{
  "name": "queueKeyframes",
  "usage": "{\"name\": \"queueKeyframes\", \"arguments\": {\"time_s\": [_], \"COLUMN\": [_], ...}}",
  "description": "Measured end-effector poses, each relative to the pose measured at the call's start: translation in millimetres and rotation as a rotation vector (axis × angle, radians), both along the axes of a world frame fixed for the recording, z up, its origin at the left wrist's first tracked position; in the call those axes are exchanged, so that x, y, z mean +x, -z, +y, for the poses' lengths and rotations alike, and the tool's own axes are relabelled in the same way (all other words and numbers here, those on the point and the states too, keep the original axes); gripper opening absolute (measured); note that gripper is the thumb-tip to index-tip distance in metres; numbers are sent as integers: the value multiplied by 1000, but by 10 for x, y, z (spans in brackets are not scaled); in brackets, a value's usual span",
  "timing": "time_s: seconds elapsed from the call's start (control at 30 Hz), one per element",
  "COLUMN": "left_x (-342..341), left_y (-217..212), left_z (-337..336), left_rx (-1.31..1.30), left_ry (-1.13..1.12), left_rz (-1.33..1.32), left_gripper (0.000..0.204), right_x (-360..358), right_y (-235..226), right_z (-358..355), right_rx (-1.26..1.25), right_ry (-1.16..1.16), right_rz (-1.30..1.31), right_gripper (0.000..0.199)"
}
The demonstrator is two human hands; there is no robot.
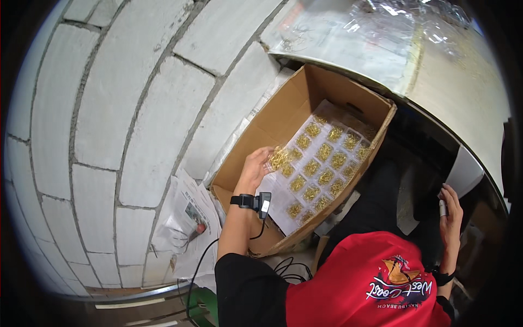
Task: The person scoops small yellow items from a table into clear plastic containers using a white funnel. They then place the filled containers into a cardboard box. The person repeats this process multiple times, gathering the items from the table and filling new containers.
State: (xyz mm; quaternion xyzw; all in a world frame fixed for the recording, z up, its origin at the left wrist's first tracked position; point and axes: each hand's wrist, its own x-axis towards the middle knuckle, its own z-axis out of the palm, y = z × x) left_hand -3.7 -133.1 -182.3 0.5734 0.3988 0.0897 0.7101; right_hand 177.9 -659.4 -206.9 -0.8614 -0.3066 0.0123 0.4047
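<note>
The left hand pinches a shiny, see-through bag of curly gold bits over a brown cardboard box. Inside, little square bags lie in rows on smooth white paper. The right hand is near a white sheet; I can't tell how open it is or if it holds anything

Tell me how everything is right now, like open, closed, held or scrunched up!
Cardboard box: open at the top.
Packets in the box: laid out in rows, filled with gold-coloured pieces.
Packet in hand: filled, held over the box.
Left hand: closed on that packet.
Right hand: outside the box; can't tell if it holds anything.
Wristband: fastened.
Clear plastic: crumpled.
</note>
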Motion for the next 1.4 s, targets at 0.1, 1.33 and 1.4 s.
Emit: {"name": "queueKeyframes", "arguments": {"time_s": [0.1,1.33,1.4], "left_x": [-532,5402,5398], "left_y": [801,-500,-500], "left_z": [406,-3399,-3532], "left_rx": [20,1499,1530], "left_ry": [-106,825,914], "left_rz": [211,-462,-318], "left_gripper": [19,22,20], "right_x": [32,3552,3262], "right_y": [-54,-322,-252], "right_z": [164,45,-78], "right_rx": [-86,-630,-629], "right_ry": [-39,342,277], "right_rz": [26,-31,-87], "right_gripper": [42,64,61]}}
